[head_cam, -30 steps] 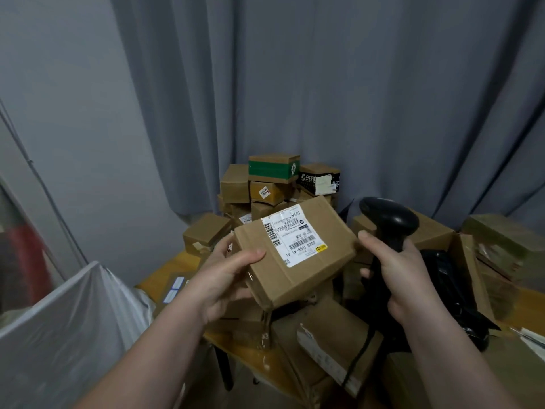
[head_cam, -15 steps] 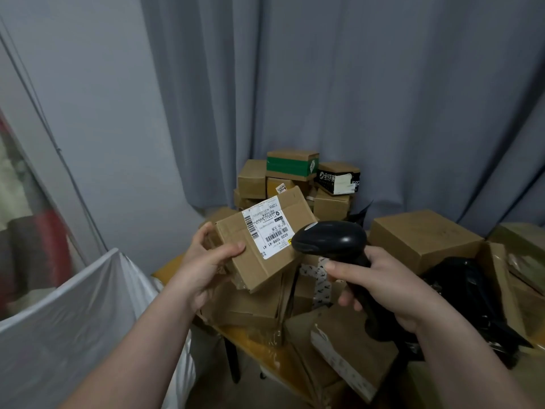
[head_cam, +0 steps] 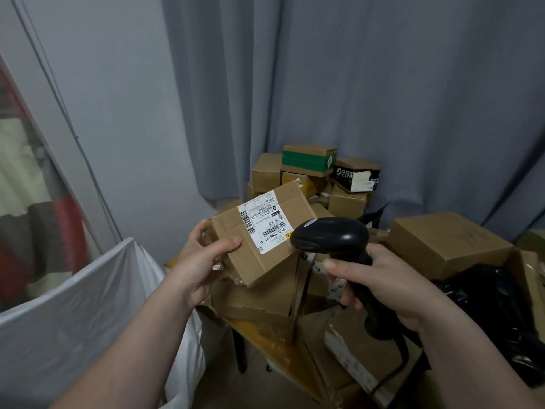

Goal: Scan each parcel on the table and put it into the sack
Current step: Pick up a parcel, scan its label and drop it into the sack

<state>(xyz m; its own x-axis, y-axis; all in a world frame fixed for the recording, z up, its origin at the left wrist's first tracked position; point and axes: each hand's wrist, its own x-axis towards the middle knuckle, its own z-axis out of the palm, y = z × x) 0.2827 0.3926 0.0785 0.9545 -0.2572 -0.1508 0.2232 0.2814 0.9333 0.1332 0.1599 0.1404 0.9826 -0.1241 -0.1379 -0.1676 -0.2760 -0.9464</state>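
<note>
Left hand grips a tilted brown cardboard parcel at its left end, thumb on the top face, white shipping label facing up; right hand curled round the handle of a black handheld barcode scanner, its head just beside the label's right edge. Below-left of the left hand a white plastic sack stands open; more cardboard boxes heaped on the wooden bench beneath and beyond both hands.

One head-worn camera looks forward and down, near the table.
</note>
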